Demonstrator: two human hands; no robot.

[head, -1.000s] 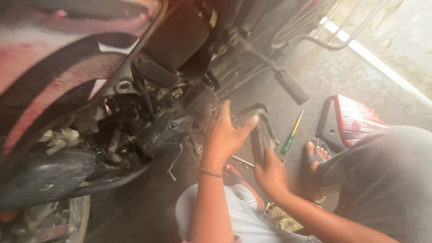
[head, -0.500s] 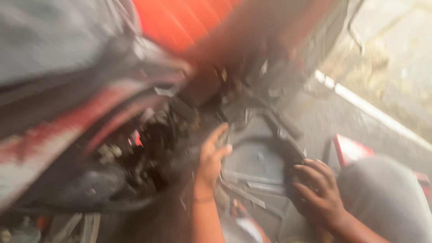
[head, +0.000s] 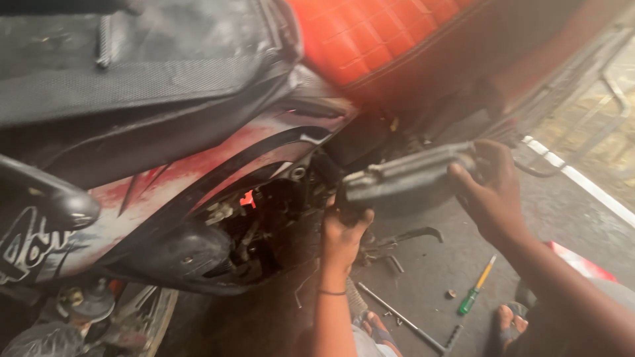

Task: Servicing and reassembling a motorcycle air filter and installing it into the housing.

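Holding a long dark part (head: 403, 175) level beside the motorcycle (head: 198, 152), 2 hands share its weight.
Head view: left hand (head: 344, 231) clenches the part's lower end by the open engine bay; right hand (head: 493, 188) wraps the far end, steadying it. A green screwdriver (head: 477, 285) lies on the ground.

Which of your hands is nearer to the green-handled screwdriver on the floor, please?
Right. The right hand grips the dark part above the screwdriver; the left hand is farther off.
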